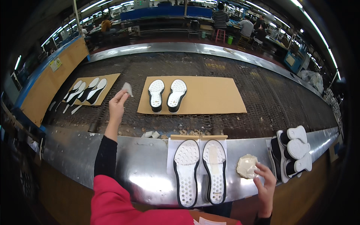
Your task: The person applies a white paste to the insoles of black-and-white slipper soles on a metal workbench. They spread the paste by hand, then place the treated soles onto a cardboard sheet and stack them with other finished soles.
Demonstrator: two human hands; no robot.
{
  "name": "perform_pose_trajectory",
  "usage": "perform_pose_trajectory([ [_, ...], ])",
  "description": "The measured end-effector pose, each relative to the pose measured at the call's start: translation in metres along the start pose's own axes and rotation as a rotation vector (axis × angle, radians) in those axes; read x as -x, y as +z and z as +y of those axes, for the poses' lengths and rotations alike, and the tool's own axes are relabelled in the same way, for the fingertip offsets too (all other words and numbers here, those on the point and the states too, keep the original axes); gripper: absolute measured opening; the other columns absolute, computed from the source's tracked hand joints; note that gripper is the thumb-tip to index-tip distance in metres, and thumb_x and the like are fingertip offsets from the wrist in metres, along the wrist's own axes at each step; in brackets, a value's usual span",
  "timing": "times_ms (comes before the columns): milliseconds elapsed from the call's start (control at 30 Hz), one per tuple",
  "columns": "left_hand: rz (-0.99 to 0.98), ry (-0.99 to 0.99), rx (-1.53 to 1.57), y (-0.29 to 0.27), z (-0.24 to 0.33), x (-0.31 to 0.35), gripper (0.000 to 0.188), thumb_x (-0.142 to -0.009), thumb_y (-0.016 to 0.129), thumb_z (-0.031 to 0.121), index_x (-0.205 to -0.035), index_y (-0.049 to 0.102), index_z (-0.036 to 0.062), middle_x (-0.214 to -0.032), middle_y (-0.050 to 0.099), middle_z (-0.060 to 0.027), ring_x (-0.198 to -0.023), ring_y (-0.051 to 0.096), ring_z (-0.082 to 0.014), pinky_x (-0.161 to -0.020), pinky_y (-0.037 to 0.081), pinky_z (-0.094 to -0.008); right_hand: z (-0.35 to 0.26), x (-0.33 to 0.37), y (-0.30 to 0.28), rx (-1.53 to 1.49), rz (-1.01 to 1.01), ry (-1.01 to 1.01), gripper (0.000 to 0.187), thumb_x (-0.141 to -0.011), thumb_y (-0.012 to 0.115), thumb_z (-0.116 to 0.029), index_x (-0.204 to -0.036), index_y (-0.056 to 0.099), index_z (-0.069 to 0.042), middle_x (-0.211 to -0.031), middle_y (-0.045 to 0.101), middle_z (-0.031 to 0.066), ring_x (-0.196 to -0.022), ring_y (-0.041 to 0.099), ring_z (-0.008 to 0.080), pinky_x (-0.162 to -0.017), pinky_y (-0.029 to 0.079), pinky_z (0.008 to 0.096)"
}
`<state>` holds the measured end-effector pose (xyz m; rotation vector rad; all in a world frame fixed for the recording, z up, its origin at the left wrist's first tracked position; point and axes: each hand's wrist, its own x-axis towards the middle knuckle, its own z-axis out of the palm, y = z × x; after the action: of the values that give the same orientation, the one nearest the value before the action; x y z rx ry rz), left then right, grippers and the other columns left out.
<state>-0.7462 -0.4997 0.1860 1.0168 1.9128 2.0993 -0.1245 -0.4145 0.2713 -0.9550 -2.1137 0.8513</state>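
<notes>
My left hand (117,105) is raised over the mesh belt, its fingertips pinching a small thin whitish piece (127,89). At the lower right, my right hand (266,183) has thumb and fingers apart. Its fingertips are at the edge of a round, shiny cream-coloured mass (247,166), perhaps paste; whether they touch it I cannot tell. Two white shoe soles with black edges lie side by side before me, heels toward me. The left sole (186,173) has bare dimples and holes; the right sole (214,172) bears a tan strip across its front part.
Two more soles (177,93) rest on a cardboard sheet (213,95) on the dark mesh belt (262,101). Several black-and-white soles (89,90) lie on cardboard at left. Stacked soles (296,150) stand at right on the metal ledge (146,180). A wooden box (56,78) borders the belt.
</notes>
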Motion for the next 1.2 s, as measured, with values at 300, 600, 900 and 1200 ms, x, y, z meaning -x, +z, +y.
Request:
perform_pose_trajectory([
  [300,-1.009,-0.216,0.269,0.092,0.205,0.124,0.032,-0.094,0.063,0.015,-0.115,0.067,-0.0082,-0.119,0.065,-0.0195,-0.100,0.069,-0.0265,-0.091,0.053,-0.0363,-0.091,-0.111,0.082,-0.325,-0.229,-0.272,0.060,-0.074,0.084,-0.019,-0.126,0.060,0.000,-0.126,0.063,0.0152,-0.122,0.056,0.0254,-0.103,0.042,0.0357],
  [600,-0.669,-0.181,0.086,0.094,0.201,0.192,0.022,-0.086,0.074,0.011,-0.103,0.071,-0.0015,-0.102,0.071,-0.0094,-0.091,0.065,-0.0133,-0.083,0.051,-0.0292,-0.079,-0.082,0.109,-0.761,-0.438,0.140,0.019,-0.089,0.072,-0.011,-0.102,0.072,0.004,-0.089,0.072,0.0059,-0.080,0.065,0.0078,-0.074,0.053,0.0243],
  [900,-0.826,-0.378,0.050,0.107,0.202,0.246,0.022,-0.082,0.080,0.021,-0.090,0.076,0.0005,-0.079,0.073,-0.0048,-0.075,0.064,-0.0081,-0.074,0.049,-0.0255,-0.089,-0.062,0.111,-0.686,-0.359,0.131,0.019,-0.091,0.071,-0.010,-0.104,0.070,0.004,-0.087,0.071,0.0064,-0.074,0.065,0.0082,-0.063,0.052,0.0232],
  [1200,-0.910,-0.313,-0.023,0.099,0.190,0.241,0.020,-0.078,0.077,0.017,-0.083,0.074,-0.0022,-0.073,0.071,-0.0055,-0.070,0.063,-0.0096,-0.070,0.050,-0.0259,-0.088,-0.055,0.127,-0.801,-0.353,0.201,0.020,-0.090,0.072,-0.011,-0.104,0.070,0.004,-0.084,0.071,0.0056,-0.073,0.065,0.0088,-0.062,0.052,0.0233],
])
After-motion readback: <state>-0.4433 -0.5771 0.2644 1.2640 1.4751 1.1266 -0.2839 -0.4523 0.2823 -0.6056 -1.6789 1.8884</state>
